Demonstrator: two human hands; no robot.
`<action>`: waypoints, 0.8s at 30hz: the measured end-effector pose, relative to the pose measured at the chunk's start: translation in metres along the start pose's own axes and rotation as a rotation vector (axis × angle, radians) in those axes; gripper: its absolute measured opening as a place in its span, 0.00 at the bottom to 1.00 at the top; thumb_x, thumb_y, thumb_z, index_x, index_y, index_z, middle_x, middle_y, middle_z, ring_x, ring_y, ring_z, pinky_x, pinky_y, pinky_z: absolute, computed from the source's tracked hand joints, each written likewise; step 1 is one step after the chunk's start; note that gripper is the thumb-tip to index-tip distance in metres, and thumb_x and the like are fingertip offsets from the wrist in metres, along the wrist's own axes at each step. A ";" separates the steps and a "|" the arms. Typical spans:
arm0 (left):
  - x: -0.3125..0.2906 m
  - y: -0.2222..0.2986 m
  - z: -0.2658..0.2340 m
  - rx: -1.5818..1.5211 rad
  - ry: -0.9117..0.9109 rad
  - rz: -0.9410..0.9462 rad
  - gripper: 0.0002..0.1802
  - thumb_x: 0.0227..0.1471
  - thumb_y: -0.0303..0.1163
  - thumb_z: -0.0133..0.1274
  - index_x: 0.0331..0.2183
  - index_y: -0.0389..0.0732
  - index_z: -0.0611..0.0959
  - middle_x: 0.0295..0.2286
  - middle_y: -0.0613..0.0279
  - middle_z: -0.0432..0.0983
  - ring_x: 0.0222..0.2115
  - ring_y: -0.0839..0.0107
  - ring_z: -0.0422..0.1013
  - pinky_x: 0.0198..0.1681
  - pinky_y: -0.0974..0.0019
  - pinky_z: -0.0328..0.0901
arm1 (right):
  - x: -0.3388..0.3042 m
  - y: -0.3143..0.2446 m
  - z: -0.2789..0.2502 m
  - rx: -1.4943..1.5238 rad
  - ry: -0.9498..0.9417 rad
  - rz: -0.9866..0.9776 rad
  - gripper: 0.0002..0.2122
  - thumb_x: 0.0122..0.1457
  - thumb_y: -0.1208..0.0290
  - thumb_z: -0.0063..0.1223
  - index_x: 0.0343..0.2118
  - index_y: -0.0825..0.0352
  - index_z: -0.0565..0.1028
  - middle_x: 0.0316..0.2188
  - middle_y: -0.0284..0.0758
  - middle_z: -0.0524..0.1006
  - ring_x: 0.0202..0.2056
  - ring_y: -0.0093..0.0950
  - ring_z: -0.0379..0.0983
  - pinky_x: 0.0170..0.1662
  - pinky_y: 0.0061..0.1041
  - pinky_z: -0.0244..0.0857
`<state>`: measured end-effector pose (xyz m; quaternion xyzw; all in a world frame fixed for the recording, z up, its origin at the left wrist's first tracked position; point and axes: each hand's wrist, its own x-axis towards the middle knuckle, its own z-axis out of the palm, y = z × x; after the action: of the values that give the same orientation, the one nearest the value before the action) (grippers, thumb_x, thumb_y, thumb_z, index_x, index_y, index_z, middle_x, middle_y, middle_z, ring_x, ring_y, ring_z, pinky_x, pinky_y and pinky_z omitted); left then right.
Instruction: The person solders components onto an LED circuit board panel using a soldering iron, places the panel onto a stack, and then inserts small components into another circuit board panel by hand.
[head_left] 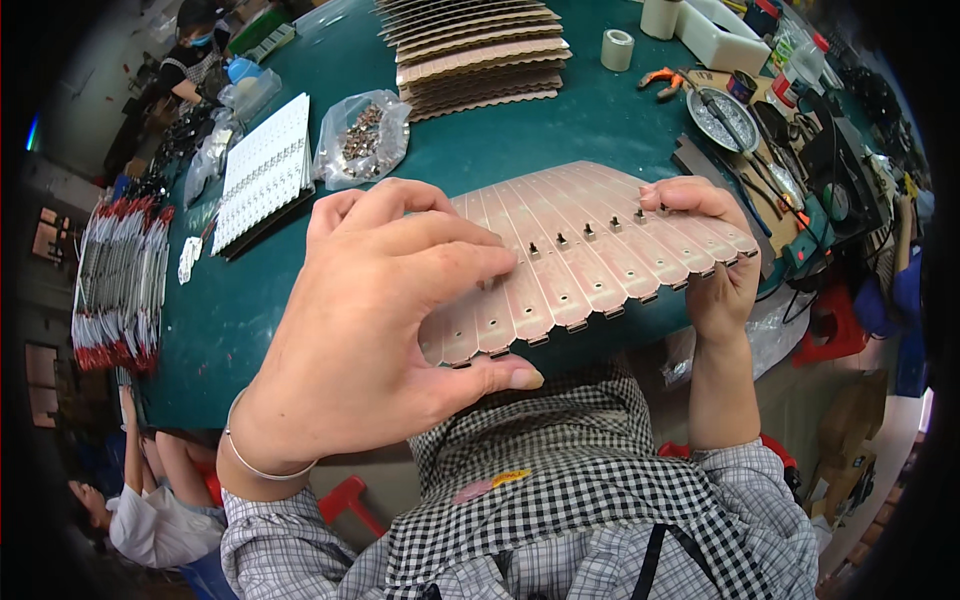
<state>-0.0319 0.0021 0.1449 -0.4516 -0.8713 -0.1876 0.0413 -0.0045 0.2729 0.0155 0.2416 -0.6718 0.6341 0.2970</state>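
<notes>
Both hands hold up a pale pinkish circuit board panel [572,285], made of narrow strips with a scalloped near edge. Small metal switches with black levers [589,232] stand in a row across its top, and metal tabs show along the near edge. My left hand [385,290] closes on the panel's left part, thumb at the near edge and fingers over the top; the fingertips hide part of the row. At the right end, my right hand [715,230] pinches the panel, its fingers on top by the last switch and the rest underneath.
A tall stack of similar panels [480,60] stands at the back of the green table [225,345]. Left of it lie a clear bag of small metal parts [362,138] and white boards [265,170]. Red-tipped wire bundles [122,285] sit far left; a metal bowl [722,120] and tools lie right.
</notes>
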 end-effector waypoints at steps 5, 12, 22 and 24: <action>-0.002 -0.001 0.003 -0.007 0.030 0.004 0.32 0.24 0.50 0.72 0.33 0.39 0.85 0.34 0.63 0.80 0.41 0.58 0.70 0.48 0.56 0.59 | 0.000 -0.003 0.003 0.033 0.013 0.026 0.12 0.62 0.70 0.50 0.42 0.74 0.74 0.40 0.39 0.76 0.42 0.29 0.72 0.47 0.25 0.64; 0.000 -0.009 0.001 -0.111 -0.036 -0.004 0.35 0.22 0.49 0.73 0.34 0.37 0.84 0.33 0.62 0.80 0.40 0.57 0.70 0.48 0.57 0.60 | -0.004 0.001 0.003 0.092 0.008 0.032 0.13 0.63 0.67 0.50 0.41 0.73 0.73 0.41 0.39 0.75 0.43 0.27 0.71 0.47 0.25 0.65; 0.000 -0.010 0.002 -0.182 -0.047 -0.011 0.37 0.21 0.49 0.74 0.35 0.35 0.84 0.34 0.59 0.80 0.40 0.58 0.69 0.47 0.57 0.64 | 0.000 0.002 -0.002 0.075 -0.045 0.010 0.13 0.62 0.64 0.51 0.38 0.72 0.72 0.39 0.40 0.73 0.43 0.29 0.70 0.49 0.27 0.62; -0.002 -0.009 0.003 -0.161 -0.031 -0.008 0.37 0.21 0.49 0.74 0.35 0.35 0.84 0.35 0.59 0.80 0.40 0.57 0.69 0.47 0.57 0.63 | 0.003 0.003 -0.003 0.078 -0.069 0.002 0.12 0.63 0.65 0.50 0.38 0.72 0.72 0.39 0.40 0.72 0.43 0.29 0.70 0.49 0.27 0.62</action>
<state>-0.0377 -0.0034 0.1386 -0.4527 -0.8558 -0.2503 -0.0093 -0.0084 0.2760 0.0152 0.2741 -0.6566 0.6514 0.2634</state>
